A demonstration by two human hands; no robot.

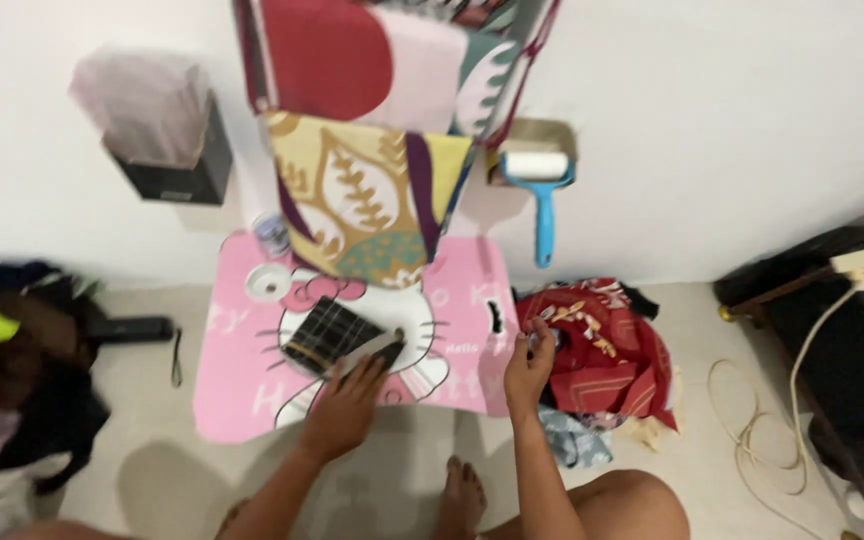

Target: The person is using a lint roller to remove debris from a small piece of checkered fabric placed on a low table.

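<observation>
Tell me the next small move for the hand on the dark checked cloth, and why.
Probably slide the left hand forward to flatten the dark checked cloth. It lies folded on the pink table with only the fingertips on its near edge. The right hand is at the red cloth pile on the floor, so it seems occupied.

The pink table top [242, 400] is looking smooth and faintly glossy. The red patterned heap [607, 350] is showing as soft, crumpled cloth.
</observation>
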